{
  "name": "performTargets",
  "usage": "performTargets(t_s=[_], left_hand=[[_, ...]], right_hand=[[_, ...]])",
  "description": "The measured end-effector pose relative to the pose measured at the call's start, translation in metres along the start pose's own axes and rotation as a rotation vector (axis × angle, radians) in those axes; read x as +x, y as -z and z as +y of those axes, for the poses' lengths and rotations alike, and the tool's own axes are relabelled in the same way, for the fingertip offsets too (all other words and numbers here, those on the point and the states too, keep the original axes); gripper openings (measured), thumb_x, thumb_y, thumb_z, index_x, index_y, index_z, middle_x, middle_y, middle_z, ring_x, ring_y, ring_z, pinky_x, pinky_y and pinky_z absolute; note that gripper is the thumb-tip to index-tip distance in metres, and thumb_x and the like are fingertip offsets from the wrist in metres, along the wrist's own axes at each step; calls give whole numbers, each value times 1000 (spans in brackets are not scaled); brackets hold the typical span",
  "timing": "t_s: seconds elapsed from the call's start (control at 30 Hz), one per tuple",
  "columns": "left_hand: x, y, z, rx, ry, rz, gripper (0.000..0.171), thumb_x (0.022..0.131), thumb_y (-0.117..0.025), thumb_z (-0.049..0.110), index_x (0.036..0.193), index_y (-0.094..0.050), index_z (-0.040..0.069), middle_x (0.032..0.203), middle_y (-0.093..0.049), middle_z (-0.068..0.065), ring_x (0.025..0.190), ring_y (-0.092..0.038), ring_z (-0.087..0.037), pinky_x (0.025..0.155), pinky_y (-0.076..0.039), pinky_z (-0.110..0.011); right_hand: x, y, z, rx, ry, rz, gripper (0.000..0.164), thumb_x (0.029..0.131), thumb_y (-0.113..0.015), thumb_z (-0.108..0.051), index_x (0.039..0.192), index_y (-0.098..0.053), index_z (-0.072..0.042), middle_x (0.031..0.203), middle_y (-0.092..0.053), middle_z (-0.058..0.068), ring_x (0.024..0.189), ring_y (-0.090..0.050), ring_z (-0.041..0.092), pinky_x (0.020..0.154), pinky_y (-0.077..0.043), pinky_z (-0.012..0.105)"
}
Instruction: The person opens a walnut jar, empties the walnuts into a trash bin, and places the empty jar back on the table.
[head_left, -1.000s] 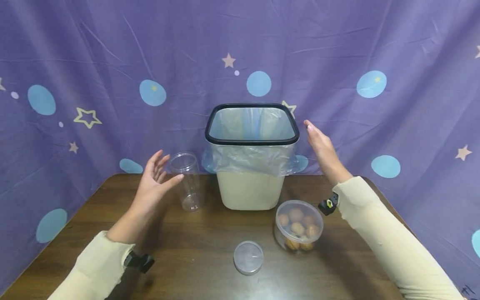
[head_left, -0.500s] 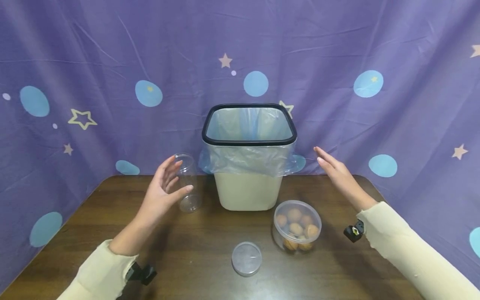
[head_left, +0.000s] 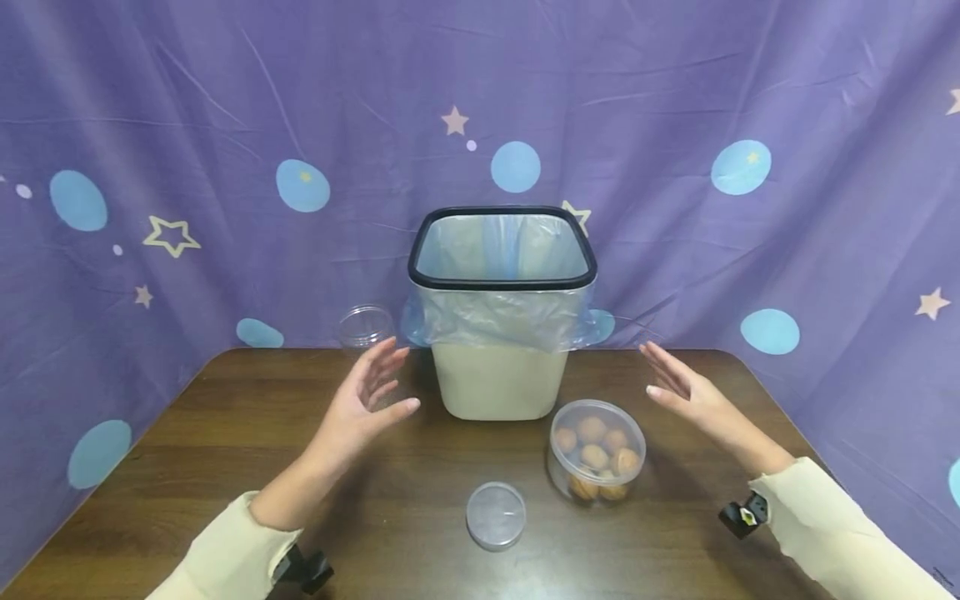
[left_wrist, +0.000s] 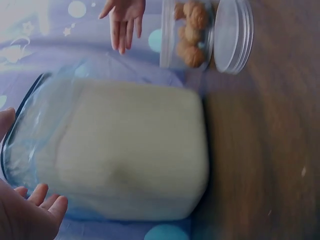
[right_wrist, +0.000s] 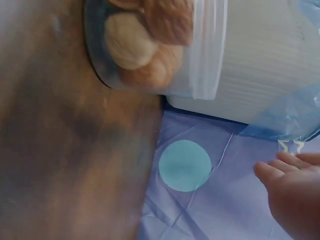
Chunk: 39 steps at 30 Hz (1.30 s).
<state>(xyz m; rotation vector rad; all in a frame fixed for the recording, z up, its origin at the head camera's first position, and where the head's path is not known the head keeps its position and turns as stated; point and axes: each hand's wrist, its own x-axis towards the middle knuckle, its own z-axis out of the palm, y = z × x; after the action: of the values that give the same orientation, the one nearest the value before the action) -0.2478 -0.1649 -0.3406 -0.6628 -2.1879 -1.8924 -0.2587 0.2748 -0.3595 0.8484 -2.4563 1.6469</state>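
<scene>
The left hand (head_left: 357,410) is spread in front of the jar (head_left: 365,327), which stands left of the bin (head_left: 501,383). The right hand (head_left: 694,400), fingers extended, thumb apart, is near the nut tub (head_left: 557,473).

Near the far edge of 1 worktop (head_left: 420,475) stand 1 bin (head_left: 501,383) with 1 bag (head_left: 506,321) and, towards the far left corner, 1 jar (head_left: 366,340). Nearer the middle are 1 tub (head_left: 557,475) holding at least 5 walnuts (head_left: 595,457), partly overlapping, and 1 loose lid (head_left: 497,515). There are 2 hands, 1 left hand (head_left: 363,408) and 1 right hand (head_left: 693,400), 2 wrist cameras (head_left: 303,573), and 1 curtain (head_left: 637,83) beyond the far edge.
</scene>
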Motion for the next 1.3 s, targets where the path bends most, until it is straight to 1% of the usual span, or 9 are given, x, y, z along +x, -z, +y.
performTargets(t_s=[0.1,0.23,0.43,0.5,0.67,0.83,0.97,1.2,1.3], left_hand=[[-4,-8,-6,-10,-15,-36,77,77,-68,-8,143,-30,0,142,-42,-21,129,-42,-18,101,-39,-19],[-8,-22,-13,-39,-17,-84,76,77,-70,-7,142,-31,-2,140,-42,-25,130,-40,-30,100,-40,-19],[-11,-43,-18,-60,5,-175,77,77,-73,1,142,-31,-3,140,-41,-26,131,-35,-40,100,-39,-22],[-12,-49,-19,-66,10,-199,78,78,-74,3,142,-31,-2,141,-41,-25,132,-35,-40,101,-39,-24],[-11,-63,-18,-96,29,-238,79,77,-76,8,143,-31,0,142,-40,-24,133,-35,-37,105,-37,-35],[-6,-76,-17,-136,68,-259,80,78,-76,10,143,-31,0,143,-39,-23,133,-34,-37,107,-32,-52],[0,-84,-17,-163,82,-267,79,78,-76,11,143,-32,2,143,-40,-22,133,-35,-38,107,-30,-54],[8,-98,-19,-204,104,-288,79,79,-75,12,143,-31,1,144,-39,-21,133,-34,-38,108,-29,-54],[10,-106,-22,-217,137,-295,79,79,-75,10,144,-31,2,145,-39,-19,134,-34,-36,109,-29,-52]], right_hand=[[-10,-4,7,42,17,-84,67,92,-50,3,144,-9,15,146,-10,39,126,-29,-13,100,-28,7],[-24,-9,15,97,-15,-162,73,91,-53,1,144,-5,14,146,-7,38,125,-29,-15,101,-27,9],[-36,-19,25,280,-35,-213,74,93,-51,0,144,0,13,153,-22,-10,128,-29,-12,101,-28,12],[-37,-22,29,342,-30,-238,76,92,-51,1,144,3,12,152,-20,-16,131,-27,-10,103,-26,12],[-39,-25,36,423,-69,-258,79,91,-52,2,146,4,8,158,-10,0,134,-23,-8,104,-24,10],[-40,-25,40,462,-110,-281,83,89,-54,3,148,5,4,159,-4,5,135,-21,-8,104,-24,10],[-37,-21,42,449,-100,-327,85,88,-55,5,150,3,-1,157,3,14,136,-19,-6,104,-25,11],[-31,-18,49,445,-106,-358,89,86,-59,4,150,2,-2,158,-10,-4,137,-20,-5,104,-26,11],[-30,-20,51,448,-117,-362,90,85,-59,4,150,3,-2,159,-4,3,136,-21,-7,104,-26,11]])
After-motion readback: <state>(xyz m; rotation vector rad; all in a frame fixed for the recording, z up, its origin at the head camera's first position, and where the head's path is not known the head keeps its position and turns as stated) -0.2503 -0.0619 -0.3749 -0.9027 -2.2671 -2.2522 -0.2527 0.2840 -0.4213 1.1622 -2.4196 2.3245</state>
